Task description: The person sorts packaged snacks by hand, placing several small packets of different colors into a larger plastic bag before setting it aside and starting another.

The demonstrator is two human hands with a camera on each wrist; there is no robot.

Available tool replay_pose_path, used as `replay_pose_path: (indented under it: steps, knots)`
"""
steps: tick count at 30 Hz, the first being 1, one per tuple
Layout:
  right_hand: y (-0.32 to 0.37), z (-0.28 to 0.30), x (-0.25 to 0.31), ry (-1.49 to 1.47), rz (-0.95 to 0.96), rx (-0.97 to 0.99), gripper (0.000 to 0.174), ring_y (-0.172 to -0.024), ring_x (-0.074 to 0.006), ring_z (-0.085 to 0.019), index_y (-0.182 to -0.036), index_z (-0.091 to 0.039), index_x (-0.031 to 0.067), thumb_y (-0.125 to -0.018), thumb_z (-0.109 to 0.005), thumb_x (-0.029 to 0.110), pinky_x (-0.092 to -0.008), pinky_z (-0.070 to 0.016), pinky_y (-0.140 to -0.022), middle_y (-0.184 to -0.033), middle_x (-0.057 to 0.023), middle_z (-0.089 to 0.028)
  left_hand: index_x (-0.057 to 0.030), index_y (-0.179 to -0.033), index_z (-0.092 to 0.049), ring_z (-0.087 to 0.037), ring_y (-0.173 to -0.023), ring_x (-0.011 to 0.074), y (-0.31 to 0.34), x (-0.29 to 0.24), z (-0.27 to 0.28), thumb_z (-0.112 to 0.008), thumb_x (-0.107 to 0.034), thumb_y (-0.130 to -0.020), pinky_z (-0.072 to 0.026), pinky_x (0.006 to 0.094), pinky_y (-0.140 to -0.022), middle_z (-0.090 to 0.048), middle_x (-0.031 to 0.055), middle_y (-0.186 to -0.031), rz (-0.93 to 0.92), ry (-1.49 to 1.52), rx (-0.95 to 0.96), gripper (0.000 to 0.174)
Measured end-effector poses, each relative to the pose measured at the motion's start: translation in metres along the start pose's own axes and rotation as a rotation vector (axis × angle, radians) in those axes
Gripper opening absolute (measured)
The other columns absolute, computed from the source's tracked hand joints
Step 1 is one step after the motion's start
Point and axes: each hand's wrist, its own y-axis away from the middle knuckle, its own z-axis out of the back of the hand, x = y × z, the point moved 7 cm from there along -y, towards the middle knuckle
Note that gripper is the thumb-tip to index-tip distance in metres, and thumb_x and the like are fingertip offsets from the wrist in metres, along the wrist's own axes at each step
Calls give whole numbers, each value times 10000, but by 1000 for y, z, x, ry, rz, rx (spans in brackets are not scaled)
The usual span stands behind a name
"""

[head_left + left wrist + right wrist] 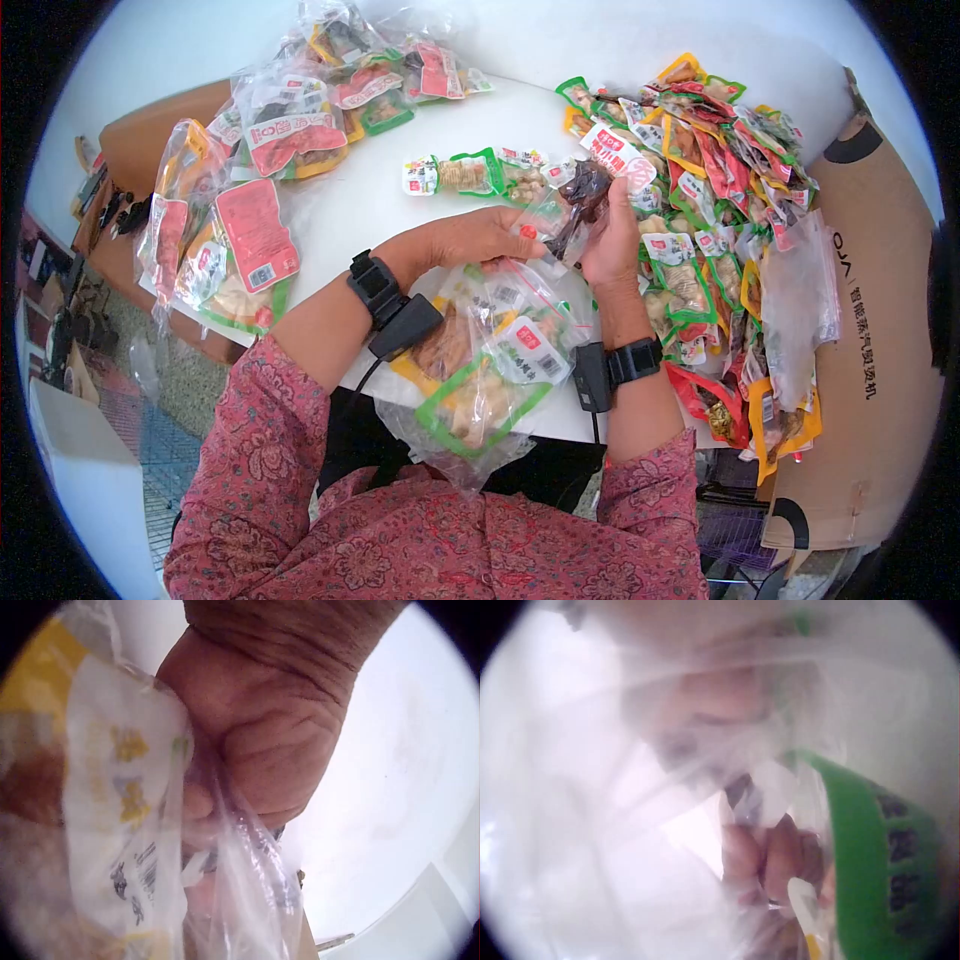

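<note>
My right hand [613,245] grips a small food pouch [582,190] with dark brown contents and a red and white label, its thumb along the side. Just left of it, my left hand [475,236] holds the upper edge of a clear zip bag [515,283], which hangs over the table's front edge. Inside that bag lie a green-edged pouch [490,400] and a yellow-edged one. The left wrist view shows the plastic bunched at the fingers of the left hand [262,735]. Plastic film blurs much of the right wrist view, where a green pouch edge [877,855] shows.
Green-edged pouches [465,172] lie in a row beyond my hands. A big heap of pouches [700,170] covers the right side, with empty-looking clear bags [795,310] on it. Filled clear bags [290,125] stand at the back left. A cardboard box [860,330] is at far right.
</note>
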Motion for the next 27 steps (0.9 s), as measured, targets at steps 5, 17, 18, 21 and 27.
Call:
replay_pose_path:
  steps: [5,17,18,21,27]
  knots:
    - [2,-3,3,28,4,30,468,-894,-204,-554,-1064,-497,-18,-906,-372,404,-340,-443,-814,-988,-109,-566,-97,-1161,-498,-415,-520,31,0,-2,-1,-572,-280,-835,-337,179,-440,-471,-48,-666,-14,18,9,381]
    - [-1,-1,2,48,46,47,350,-910,-187,-542,-1071,-485,-8,-906,-398,288,-327,-436,-818,-997,-94,-555,-95,-1106,-512,-388,-504,16,-2,1,6,-528,-328,-853,-310,166,-413,-444,-62,-637,-1,148,-35,344]
    - [-2,-1,2,48,46,47,350,-910,-187,-542,-1071,-485,-8,-906,-398,288,-327,-436,-818,-997,-94,-555,-95,-1106,-512,-388,-504,16,-3,2,7,-528,-328,-853,-310,166,-413,-444,-62,-637,-1,148,-36,344]
    - [-4,4,-2,-9,59,24,325,-894,-180,-542,-1073,-478,4,-909,-394,272,-317,-436,-815,-990,-84,-551,-90,-1076,-509,-373,-487,14,-5,8,10,-503,-338,-863,-288,163,-395,-435,-57,-619,24,212,-63,327]
    - [-2,21,-7,210,7,-158,296,-872,-142,-547,-1084,-462,17,-875,-465,227,-271,-460,-684,-994,-84,-551,-85,-1109,-496,-354,-439,19,-3,-1,20,-476,-288,-879,-275,171,-372,-429,-47,-577,-65,194,-219,307]
